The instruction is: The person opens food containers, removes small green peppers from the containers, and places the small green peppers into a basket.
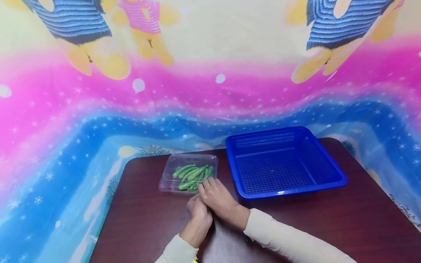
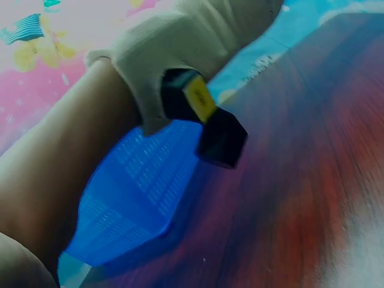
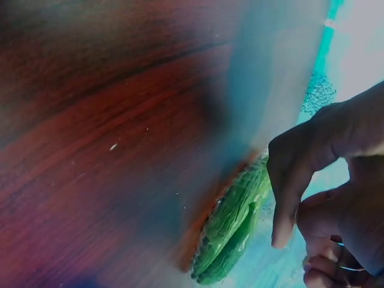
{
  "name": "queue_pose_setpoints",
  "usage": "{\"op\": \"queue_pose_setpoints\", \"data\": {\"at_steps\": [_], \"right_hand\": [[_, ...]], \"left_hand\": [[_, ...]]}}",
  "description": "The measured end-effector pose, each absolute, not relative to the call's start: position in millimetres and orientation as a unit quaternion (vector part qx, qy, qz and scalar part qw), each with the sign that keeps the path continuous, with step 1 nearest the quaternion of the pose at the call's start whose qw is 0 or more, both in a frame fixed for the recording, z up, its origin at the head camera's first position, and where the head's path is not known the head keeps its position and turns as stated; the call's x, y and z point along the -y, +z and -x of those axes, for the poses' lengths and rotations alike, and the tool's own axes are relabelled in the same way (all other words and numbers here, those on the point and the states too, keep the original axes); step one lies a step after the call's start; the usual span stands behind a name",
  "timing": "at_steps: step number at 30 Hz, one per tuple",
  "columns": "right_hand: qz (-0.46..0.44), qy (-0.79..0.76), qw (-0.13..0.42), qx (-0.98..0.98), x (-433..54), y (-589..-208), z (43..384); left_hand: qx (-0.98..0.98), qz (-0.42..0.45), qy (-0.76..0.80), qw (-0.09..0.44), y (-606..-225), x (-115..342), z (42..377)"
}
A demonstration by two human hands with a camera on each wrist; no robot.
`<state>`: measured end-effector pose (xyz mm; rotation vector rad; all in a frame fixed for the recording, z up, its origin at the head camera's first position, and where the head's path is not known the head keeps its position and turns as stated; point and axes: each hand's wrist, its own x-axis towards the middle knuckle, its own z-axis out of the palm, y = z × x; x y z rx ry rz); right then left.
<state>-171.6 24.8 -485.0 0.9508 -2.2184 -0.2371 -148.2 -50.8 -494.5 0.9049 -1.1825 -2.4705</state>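
Note:
My left hand (image 1: 199, 213) and right hand (image 1: 217, 197) meet over the table, just in front of a clear plastic box (image 1: 166, 184). Bent fingers of the right hand lie over those of the left, so whatever may be between them is hidden. Long green peppers (image 1: 194, 174) lie inside the box, whose near right corner is partly covered by the right hand. In the right wrist view, bent fingers (image 3: 288, 192) show beside the green peppers (image 3: 231, 234) under wrinkled clear plastic. The left wrist view shows a forearm (image 2: 66, 144) and a sleeve (image 2: 150, 54), but no fingers.
A blue plastic basket (image 1: 332, 180) with perforated sides stands right of the box, near the back of the dark wooden table (image 1: 141, 219). A black wrist device (image 2: 222, 141) is strapped over a cream sleeve. A printed cloth (image 1: 204, 95) hangs behind the table.

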Motion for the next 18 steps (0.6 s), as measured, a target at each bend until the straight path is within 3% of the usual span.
{"op": "queue_pose_setpoints", "data": {"at_steps": [12, 18], "right_hand": [[-0.332, -0.061, 0.334, 0.88, -30.5, -470.2, 171.3], [-0.318, -0.063, 0.338, 0.883, -32.1, -468.5, 172.2]], "left_hand": [[0.433, -0.287, -0.851, 0.08, -497.7, 48.4, 145.6], [0.461, -0.258, -0.849, -0.021, -484.7, 53.8, 131.0]]}}
